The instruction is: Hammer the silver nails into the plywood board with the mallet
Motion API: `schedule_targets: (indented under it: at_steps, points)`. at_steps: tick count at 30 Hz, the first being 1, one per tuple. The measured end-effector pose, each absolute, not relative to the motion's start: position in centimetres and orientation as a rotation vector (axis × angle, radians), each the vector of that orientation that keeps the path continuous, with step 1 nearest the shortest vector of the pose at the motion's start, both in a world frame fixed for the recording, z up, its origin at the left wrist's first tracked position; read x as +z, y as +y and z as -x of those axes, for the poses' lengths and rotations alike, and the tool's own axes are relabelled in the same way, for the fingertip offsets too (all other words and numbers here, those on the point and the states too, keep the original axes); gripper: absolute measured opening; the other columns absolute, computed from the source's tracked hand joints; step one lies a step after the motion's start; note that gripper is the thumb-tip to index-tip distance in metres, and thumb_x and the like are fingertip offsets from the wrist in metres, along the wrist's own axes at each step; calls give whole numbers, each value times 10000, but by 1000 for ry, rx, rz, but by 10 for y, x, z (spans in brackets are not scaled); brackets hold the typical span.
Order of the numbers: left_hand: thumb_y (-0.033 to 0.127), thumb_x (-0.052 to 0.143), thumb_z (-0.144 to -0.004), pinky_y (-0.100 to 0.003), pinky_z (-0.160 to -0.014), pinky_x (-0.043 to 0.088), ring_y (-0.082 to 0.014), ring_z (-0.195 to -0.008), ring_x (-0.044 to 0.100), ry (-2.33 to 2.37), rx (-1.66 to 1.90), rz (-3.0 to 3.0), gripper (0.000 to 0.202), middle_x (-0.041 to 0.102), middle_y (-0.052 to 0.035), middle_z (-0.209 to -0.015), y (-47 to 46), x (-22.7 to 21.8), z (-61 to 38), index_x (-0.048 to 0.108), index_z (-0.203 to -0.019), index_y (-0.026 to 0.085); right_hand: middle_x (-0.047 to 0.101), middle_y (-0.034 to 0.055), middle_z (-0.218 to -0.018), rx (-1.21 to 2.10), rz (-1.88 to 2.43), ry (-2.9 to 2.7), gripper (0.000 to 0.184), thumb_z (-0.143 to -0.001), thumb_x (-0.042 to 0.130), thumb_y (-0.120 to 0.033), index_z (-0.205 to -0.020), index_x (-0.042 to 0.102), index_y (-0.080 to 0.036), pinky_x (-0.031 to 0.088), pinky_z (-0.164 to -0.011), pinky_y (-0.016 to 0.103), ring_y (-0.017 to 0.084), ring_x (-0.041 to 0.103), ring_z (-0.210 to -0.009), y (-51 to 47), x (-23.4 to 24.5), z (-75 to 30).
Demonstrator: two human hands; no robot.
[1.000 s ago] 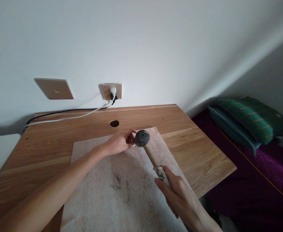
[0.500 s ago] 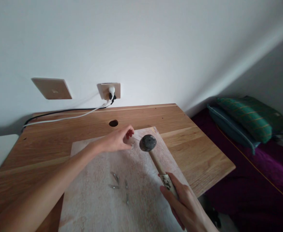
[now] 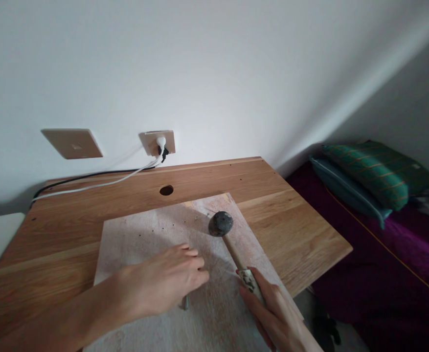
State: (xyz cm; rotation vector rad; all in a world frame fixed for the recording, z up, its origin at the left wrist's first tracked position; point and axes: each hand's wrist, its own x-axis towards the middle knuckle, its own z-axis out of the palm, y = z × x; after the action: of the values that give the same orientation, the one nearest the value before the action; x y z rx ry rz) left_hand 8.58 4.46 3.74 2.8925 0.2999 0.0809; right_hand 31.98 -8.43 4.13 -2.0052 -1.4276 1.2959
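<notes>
My right hand (image 3: pixel 273 305) is wrapped around the handle of a rubber mallet (image 3: pixel 238 256). The mallet's dark round head (image 3: pixel 220 223) is over the far right part of a whitish board (image 3: pixel 133 254). Palm down, my left hand (image 3: pixel 173 276) is low over the middle of this board with its fingers curled; the fingertips and whatever they may pinch are hidden. Just below that hand shows the end of a nail (image 3: pixel 185 303), while the other loose nails are covered. A row of small dark marks (image 3: pixel 163 228) runs across the board's far part.
The board lies on a wooden desktop (image 3: pixel 291 234) with a cable hole (image 3: pixel 166 190). White and black cables (image 3: pixel 89 187) run along its back edge to a wall socket (image 3: pixel 159 143). To the right are green and blue cushions (image 3: pixel 368 176) on a purple bedspread (image 3: pixel 375 283).
My left hand has come back from the board's far edge to above the loose nails, and its fingers have turned down. The mallet has stayed nearly in place.
</notes>
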Motion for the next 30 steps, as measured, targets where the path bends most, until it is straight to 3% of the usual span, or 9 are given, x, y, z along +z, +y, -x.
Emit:
schedule_targets:
  at_steps: [6,12,30]
  points:
    - [36,676,-819,-325,-785,494,-189,-810,664,323,190,-2702,201,693,-4,-879,74,37,-84,674,-912,214,499,-96,-410,1275,2012,-1431,570,-1018,410,-682,-1210,625,-191,339,-434,224,116,403,-343,-85,37,-323]
    - [118,622,-856,-276,-784,489,-157,-823,653,724,669,-2286,115,709,-13,-890,132,14,-68,704,-861,198,499,-91,-391,1265,2036,-1427,554,-1023,387,-667,-1187,619,-191,376,-444,220,128,436,-336,-84,36,-321]
    - [81,610,-864,-293,-748,477,-162,-796,632,818,742,-2400,153,689,-15,-887,134,-10,-69,647,-955,199,520,-86,-401,1269,2060,-1418,589,-1009,407,-711,-1174,631,-192,355,-436,213,115,443,-332,-84,40,-321]
